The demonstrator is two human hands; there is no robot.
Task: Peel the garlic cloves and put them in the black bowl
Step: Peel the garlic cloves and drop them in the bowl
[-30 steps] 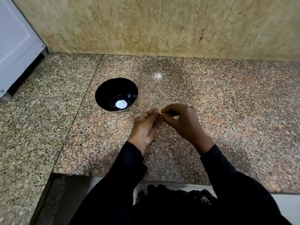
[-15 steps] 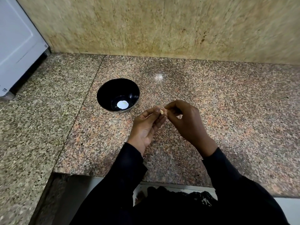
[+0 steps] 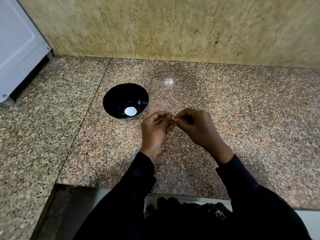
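Observation:
A black bowl (image 3: 125, 101) stands on the granite counter, left of my hands, with a white patch at its bottom that I cannot identify. My left hand (image 3: 155, 130) and my right hand (image 3: 195, 129) meet fingertip to fingertip just right of the bowl, a little above the counter. Between them they pinch a small pale garlic clove (image 3: 173, 118), which is almost wholly hidden by the fingers. Both hands have curled fingers.
The speckled granite counter (image 3: 242, 118) runs to a beige stone wall (image 3: 173, 32) at the back. A white appliance (image 3: 17, 49) stands at the far left. The counter's front edge is cut back at the lower left.
The left thumb has come over the clove and both hands have closed tighter on it. The hands stay in the same spot beside the bowl.

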